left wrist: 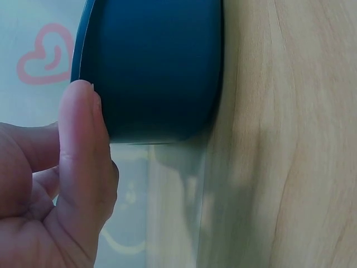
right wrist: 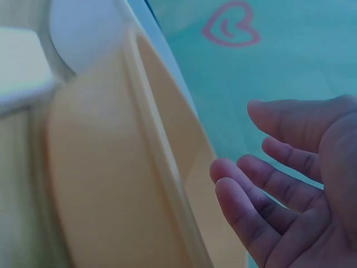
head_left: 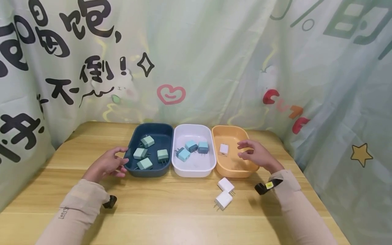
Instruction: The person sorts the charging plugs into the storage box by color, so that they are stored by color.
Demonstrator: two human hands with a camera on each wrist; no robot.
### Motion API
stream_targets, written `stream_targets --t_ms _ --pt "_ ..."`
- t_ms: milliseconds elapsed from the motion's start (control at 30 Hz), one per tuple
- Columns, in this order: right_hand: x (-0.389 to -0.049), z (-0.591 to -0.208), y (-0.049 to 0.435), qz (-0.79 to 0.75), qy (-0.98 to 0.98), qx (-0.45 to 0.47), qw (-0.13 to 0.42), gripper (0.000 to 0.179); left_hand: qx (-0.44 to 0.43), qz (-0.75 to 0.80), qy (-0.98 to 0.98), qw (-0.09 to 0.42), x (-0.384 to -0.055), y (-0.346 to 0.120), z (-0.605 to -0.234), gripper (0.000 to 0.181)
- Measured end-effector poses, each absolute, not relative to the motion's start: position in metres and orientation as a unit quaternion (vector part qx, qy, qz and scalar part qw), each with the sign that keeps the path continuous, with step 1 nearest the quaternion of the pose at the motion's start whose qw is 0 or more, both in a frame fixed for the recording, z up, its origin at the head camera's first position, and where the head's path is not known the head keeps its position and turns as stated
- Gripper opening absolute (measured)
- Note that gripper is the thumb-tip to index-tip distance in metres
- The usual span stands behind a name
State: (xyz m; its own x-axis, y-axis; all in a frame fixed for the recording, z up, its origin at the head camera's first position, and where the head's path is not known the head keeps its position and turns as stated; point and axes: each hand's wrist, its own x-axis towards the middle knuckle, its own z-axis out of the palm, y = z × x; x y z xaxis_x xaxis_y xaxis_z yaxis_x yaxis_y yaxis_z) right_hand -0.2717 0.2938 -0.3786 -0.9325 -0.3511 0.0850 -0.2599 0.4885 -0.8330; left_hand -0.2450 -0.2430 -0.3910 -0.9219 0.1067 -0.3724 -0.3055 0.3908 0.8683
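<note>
My left hand (head_left: 110, 162) is at the left end of the navy blue bin (head_left: 150, 173), its thumb (left wrist: 83, 128) right at the rim. Several pale green charger plugs (head_left: 145, 163) lie in that bin. My right hand (head_left: 257, 154) hovers over the right side of the orange bin (head_left: 235, 172), fingers spread loosely with nothing between them. One white charger plug (head_left: 223, 149) sits inside the orange bin, left of the fingers. On the table in front, two more white charger plugs (head_left: 223, 199) lie close together, prongs showing.
Between the navy and orange bins stands a white bin (head_left: 193, 173) holding several light blue charger plugs (head_left: 191, 146). All three bins form a row on the wooden table (head_left: 171, 211). A printed curtain (head_left: 208, 68) hangs behind and at both sides.
</note>
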Motion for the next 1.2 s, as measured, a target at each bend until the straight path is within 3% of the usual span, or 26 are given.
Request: stream_targets --t_ms 267,433,667,1200 --pt "-0.226 -0.382 0.29 -0.471 0.857 -0.207 0.033 0.038 -0.068 0.538 0.818 0.192 -0.243 -0.243 -0.39 0.061" --pt "-0.209 -0.392 0.285 -0.456 0.849 -0.257 0.065 0.032 -0.071 0.541 0.815 0.193 -0.242 -0.244 -0.39 0.061" --pt "-0.199 -0.417 0.278 -0.461 0.811 -0.332 0.141 0.034 -0.067 0.54 0.816 0.195 -0.244 -0.244 -0.39 0.062" --pt "-0.19 -0.423 0.262 -0.427 0.818 -0.345 0.169 0.035 -0.074 0.533 0.818 0.203 -0.246 -0.241 -0.384 0.062"
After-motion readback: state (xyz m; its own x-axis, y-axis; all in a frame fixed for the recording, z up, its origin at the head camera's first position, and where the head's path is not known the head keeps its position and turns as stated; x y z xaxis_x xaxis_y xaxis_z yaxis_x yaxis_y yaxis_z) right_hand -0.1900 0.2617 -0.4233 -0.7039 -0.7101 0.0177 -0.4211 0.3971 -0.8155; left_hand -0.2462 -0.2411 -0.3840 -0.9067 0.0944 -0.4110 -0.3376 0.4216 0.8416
